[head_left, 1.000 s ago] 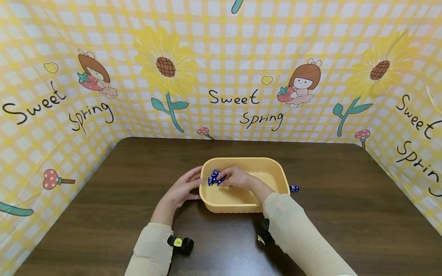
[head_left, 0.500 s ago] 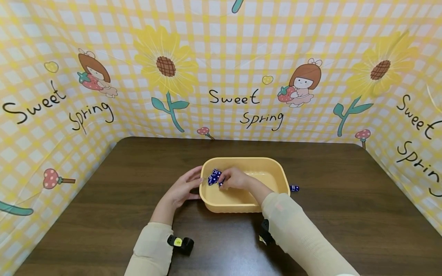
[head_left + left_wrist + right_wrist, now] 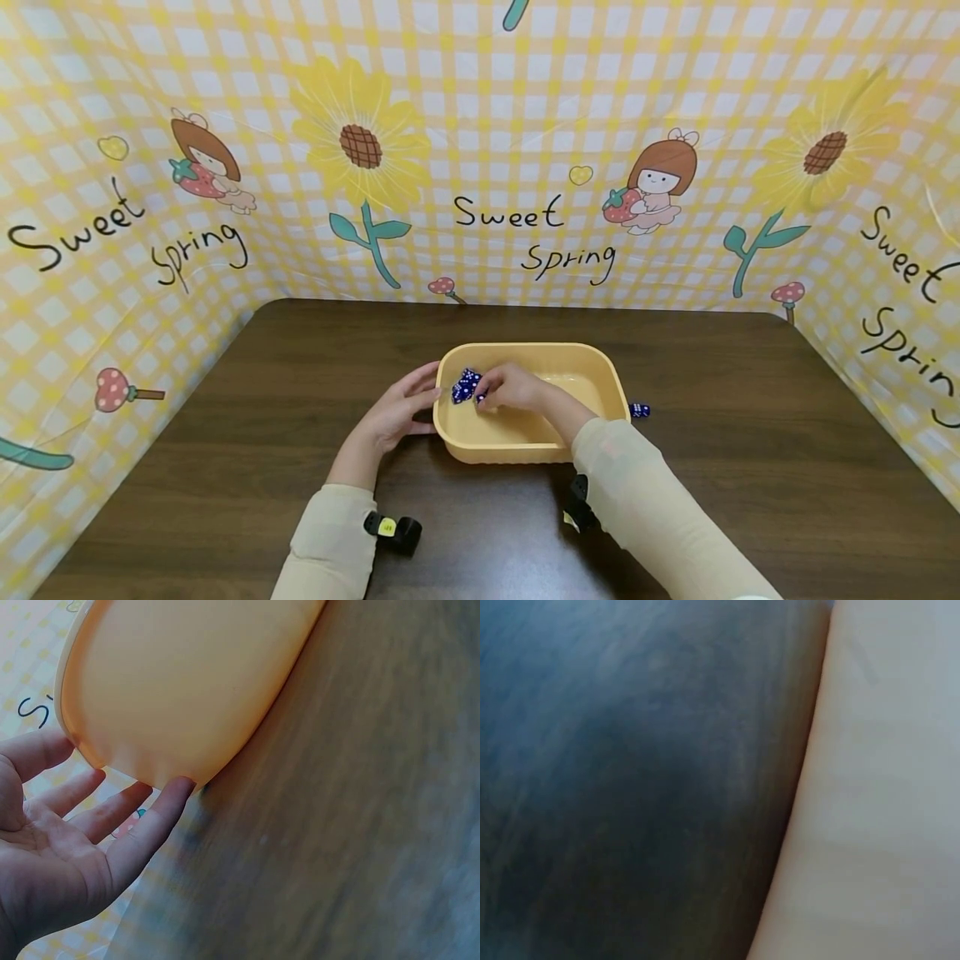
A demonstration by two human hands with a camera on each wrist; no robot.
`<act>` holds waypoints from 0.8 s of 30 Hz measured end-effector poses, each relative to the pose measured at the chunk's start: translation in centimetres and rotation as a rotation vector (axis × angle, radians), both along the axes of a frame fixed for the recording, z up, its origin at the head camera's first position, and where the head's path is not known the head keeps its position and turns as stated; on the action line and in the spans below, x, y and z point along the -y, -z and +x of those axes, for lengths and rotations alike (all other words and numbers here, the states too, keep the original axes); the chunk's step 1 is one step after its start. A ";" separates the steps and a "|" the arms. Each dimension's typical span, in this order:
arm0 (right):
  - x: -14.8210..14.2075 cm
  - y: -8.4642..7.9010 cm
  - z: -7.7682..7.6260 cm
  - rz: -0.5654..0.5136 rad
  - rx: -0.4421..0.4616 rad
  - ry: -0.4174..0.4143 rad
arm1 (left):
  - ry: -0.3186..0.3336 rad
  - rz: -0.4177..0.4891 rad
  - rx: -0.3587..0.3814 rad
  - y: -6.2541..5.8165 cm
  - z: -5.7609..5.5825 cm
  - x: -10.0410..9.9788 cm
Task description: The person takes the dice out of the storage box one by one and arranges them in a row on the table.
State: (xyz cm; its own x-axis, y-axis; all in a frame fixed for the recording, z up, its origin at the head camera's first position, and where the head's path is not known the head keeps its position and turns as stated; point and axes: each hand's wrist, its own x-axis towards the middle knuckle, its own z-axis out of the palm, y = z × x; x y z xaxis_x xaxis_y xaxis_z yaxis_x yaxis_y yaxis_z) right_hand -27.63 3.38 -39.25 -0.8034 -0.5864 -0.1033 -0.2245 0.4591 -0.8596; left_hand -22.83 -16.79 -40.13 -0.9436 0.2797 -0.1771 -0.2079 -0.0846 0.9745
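A yellow plastic tub (image 3: 517,432) stands on the table with a small cluster of blue dice (image 3: 462,387) with white dots at its left end. My left hand (image 3: 394,410) is at the tub's left end, its fingers spread. In the left wrist view, its fingertips (image 3: 178,787) rest on the tub's end wall (image 3: 195,690). My right hand (image 3: 513,388) reaches over the front rim into the tub. Its thumb and fingers pinch a blue die (image 3: 481,399) beside the cluster, partly hidden by the fingertips.
Right outside the tub's right end, more blue dice (image 3: 640,410) lie on the dark wooden table (image 3: 480,525). A yellow checked cloth (image 3: 517,150) with printed flowers surrounds the table's back and sides. The right wrist view holds only dark table and a pale curved surface (image 3: 877,787).
The right fingertips have drawn back slightly to the right from the dice cluster, bringing one die with them, and then stayed there. The left hand and the tub have kept their places.
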 end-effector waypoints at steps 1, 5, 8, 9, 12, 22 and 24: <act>-0.1 -0.1 0.0 -0.006 0.009 0.003 | 0.000 0.000 0.000 0.0 0.0 0.0; -0.3 -0.5 -0.2 -0.052 0.052 0.010 | -0.003 0.000 0.002 0.0 0.0 0.0; -0.6 0.3 -1.3 -0.115 0.072 -0.004 | -0.009 0.002 0.003 0.0 0.0 0.0; -0.7 0.3 -1.4 -0.127 0.074 -0.004 | -0.012 0.002 0.003 0.0 0.0 0.0; -1.1 -0.3 -1.5 -0.150 0.079 0.010 | -0.014 0.003 0.003 0.0 0.1 0.0; -4.3 -3.5 -0.8 -0.108 0.072 0.119 | -0.015 0.003 0.005 0.1 0.0 0.0; -5.1 -3.9 -0.7 -0.114 0.075 0.132 | -0.014 0.002 0.005 0.1 0.0 0.0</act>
State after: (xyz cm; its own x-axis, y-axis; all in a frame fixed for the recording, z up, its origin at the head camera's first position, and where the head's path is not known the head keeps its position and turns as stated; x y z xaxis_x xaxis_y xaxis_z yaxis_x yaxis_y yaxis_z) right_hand -28.36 8.44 -35.38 -0.8668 -0.4874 -0.1048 -0.1019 0.3791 -0.9197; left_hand -22.83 -16.76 -40.26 -0.9465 0.2667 -0.1815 -0.2117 -0.0892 0.9733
